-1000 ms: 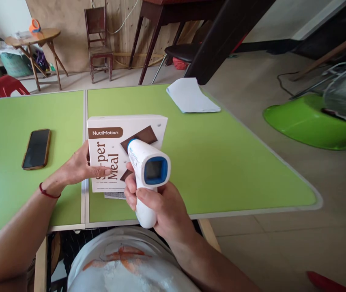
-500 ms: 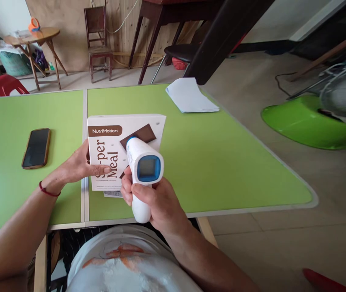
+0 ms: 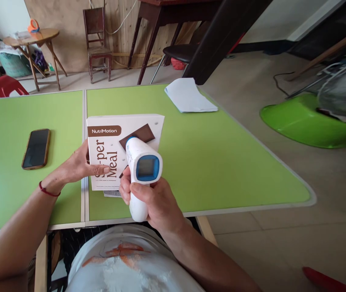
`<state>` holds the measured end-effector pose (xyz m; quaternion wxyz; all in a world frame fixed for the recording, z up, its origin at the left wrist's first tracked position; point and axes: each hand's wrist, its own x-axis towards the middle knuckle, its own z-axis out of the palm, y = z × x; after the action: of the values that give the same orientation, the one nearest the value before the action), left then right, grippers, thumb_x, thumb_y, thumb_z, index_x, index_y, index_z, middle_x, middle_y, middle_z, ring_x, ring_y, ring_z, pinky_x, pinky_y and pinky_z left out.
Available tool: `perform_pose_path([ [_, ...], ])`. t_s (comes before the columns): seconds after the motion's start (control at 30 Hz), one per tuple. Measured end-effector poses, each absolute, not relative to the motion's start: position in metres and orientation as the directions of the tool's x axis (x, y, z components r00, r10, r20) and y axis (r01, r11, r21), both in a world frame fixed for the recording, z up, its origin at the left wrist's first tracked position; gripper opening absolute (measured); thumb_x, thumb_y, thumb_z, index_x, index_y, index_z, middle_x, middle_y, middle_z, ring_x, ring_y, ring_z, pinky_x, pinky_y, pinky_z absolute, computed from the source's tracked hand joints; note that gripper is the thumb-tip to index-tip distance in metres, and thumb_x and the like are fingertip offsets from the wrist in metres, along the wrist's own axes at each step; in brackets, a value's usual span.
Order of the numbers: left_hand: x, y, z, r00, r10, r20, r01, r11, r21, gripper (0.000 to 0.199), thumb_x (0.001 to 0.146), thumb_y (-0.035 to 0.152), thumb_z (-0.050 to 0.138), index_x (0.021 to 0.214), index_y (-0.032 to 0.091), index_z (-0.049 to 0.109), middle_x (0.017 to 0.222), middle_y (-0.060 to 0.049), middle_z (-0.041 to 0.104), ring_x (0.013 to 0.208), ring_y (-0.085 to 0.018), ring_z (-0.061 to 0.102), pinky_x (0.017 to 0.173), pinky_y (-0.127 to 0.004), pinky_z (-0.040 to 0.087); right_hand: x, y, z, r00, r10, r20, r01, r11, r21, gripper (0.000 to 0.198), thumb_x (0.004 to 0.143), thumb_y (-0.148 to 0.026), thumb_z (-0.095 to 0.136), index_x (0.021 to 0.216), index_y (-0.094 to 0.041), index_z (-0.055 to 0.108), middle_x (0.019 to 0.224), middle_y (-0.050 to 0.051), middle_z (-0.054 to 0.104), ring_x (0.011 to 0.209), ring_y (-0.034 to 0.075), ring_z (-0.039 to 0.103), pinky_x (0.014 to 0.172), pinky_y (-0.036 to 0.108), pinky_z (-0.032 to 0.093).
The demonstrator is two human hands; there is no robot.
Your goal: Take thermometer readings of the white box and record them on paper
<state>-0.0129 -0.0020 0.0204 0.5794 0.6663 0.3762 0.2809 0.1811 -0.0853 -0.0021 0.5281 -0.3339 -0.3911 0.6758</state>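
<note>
Thermometer (image 3: 142, 162), seemingly above table's near edge (image 3: 236, 209)

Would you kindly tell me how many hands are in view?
2: the left hand holds the white box at its left edge, some fingers hidden behind; the right hand grips the thermometer in front of it.

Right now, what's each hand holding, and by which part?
Left hand: the NutriMotion box, by its left edge, thumb across the front. Right hand: the white thermometer gun, by its handle, below the screen.
</note>
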Motion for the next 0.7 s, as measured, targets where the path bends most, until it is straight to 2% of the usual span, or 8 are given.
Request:
perform_pose_path([
  [0.13,-0.0118,-0.0018,0.0214,0.560,0.826,-0.061,0.164,-0.038,0.986,0.063,0.070,0.035,0.085,0.121,0.015,0.054,0.101,-0.009,0.070,0.085,-0.021,0.066,0.071,-0.030,0.055,0.1807,-0.0859,-0.0021,-0.223,0.975,-0.016,-0.470,-0.122,-0.874,0.028,0.074,-0.044,0.074,0.079,-0.022,0.058,0.060,-0.004,0.056,0.053,0.011,0.047,0.054,0.029,0.038],
  [0.33,-0.0096,-0.0021,0.0222,0.576,0.814,-0.069,0.130,-0.008,0.991,0.064,0.070,0.034,0.085,0.122,0.014,0.054,0.105,-0.011,0.070,0.091,-0.022,0.067,0.076,-0.034,0.056,0.1803,-0.0852,-0.0031,-0.231,0.973,-0.007,-0.472,-0.118,-0.874,0.026,0.075,-0.043,0.074,0.078,-0.021,0.059,0.060,-0.004,0.056,0.053,0.011,0.047,0.054,0.029,0.038],
  [0.7,-0.0107,-0.0003,0.0183,0.574,0.815,-0.075,0.122,0.005,0.992,0.066,0.069,0.034,0.086,0.122,0.014,0.053,0.102,-0.010,0.071,0.089,-0.022,0.067,0.073,-0.032,0.057,0.1779,-0.0853,-0.0066,-0.237,0.972,0.008,-0.477,-0.109,-0.872,0.027,0.077,-0.044,0.072,0.075,-0.022,0.057,0.061,-0.003,0.055,0.054,0.012,0.047,0.056,0.029,0.038],
])
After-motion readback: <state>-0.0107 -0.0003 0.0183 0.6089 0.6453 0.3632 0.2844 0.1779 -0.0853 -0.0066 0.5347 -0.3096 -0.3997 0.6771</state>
